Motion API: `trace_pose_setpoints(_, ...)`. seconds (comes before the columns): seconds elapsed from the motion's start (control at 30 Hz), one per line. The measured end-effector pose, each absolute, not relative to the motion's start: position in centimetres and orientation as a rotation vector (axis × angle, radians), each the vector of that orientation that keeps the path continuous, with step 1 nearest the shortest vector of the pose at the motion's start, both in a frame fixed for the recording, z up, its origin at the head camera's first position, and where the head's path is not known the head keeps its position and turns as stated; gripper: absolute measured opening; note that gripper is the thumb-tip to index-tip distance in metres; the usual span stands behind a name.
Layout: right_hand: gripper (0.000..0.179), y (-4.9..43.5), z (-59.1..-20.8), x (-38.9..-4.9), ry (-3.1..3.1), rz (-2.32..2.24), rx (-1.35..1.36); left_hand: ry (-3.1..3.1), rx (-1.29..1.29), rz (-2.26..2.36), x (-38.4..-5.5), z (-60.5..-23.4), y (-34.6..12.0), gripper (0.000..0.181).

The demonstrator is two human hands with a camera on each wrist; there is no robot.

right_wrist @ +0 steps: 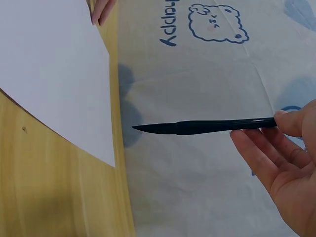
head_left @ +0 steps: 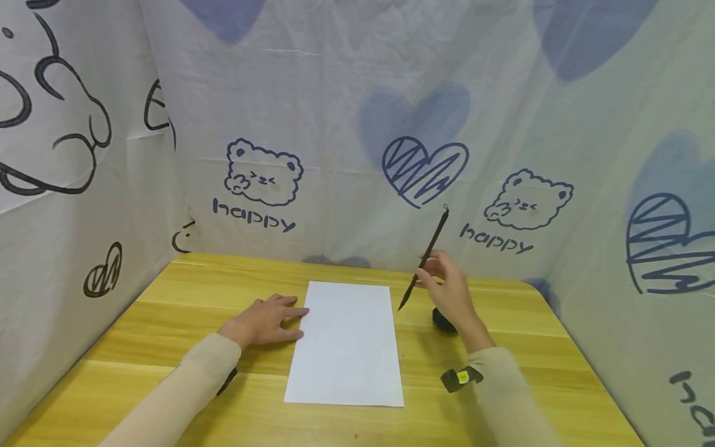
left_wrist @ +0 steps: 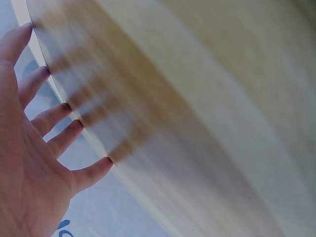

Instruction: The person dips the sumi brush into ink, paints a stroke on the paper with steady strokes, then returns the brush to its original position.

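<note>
In my right hand (head_left: pixel 448 288) I hold a dark calligraphy brush (head_left: pixel 429 251), pinched between thumb and fingers. It slants with its pointed black tip down, just right of a white sheet of paper (head_left: pixel 347 347). The right wrist view shows the whole brush tip (right_wrist: pixel 154 129) above the table's far edge, apart from the paper. My left hand (head_left: pixel 268 321) rests at the sheet's left edge with fingers spread and fairly straight. In the left wrist view, the left hand's fingertips (left_wrist: pixel 102 168) touch down on the surface.
A small round black object (head_left: pixel 444 321) sits on the wooden table (head_left: pixel 503 310), partly behind my right wrist. A black wrist device (head_left: pixel 461 377) with a yellow label is by the right cuff. Printed cloth (head_left: pixel 335 186) hangs behind the table and at both sides.
</note>
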State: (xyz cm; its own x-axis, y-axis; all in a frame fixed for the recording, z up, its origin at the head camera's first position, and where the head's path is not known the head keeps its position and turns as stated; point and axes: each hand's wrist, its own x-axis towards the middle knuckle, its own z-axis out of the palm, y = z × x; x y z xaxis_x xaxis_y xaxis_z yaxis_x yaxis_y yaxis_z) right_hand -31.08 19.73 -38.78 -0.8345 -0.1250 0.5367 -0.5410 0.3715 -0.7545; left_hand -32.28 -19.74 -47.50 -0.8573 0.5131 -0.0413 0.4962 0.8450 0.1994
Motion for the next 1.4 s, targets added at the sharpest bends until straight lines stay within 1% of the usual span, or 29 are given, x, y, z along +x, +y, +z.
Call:
trace_pose_setpoints(0.3,0.025,17.2,-39.1,-31.3,-2.243,1.617,0.624,2.925,0.799,0.284,-32.1,-47.4,-19.7,0.063)
trace_pose_setpoints(0.9,0.023,12.5,-40.5,-32.5,-2.192,1.685,0.613,2.936,0.8,0.272,-32.1,-47.4,-19.8,0.063)
trace_pose_setpoints(1.4,0.023,9.8,-41.6,-32.3,-2.172,1.673,0.663,2.929,0.788,0.262,-32.1,-47.3,-19.5,0.062)
